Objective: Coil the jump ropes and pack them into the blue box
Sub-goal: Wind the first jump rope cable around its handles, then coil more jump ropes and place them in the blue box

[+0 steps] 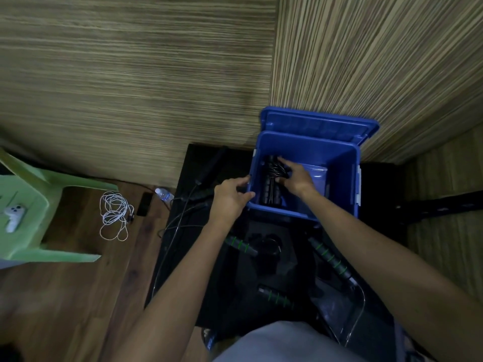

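Inside the blue box (337,152), a coiled rope (271,178) is pressed flat by the right hand (298,176), fingers spread; the rim is gripped by the left hand (230,197), and should be held steady.

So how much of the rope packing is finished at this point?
One coiled jump rope already sits in the blue box. The right hand is settling it there while the left hand grips the box's rim. Still to coil: ropes with green-ringed handles on the black mat.

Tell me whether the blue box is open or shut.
Open: the blue box has its lid tipped back, and the right hand reaches inside.
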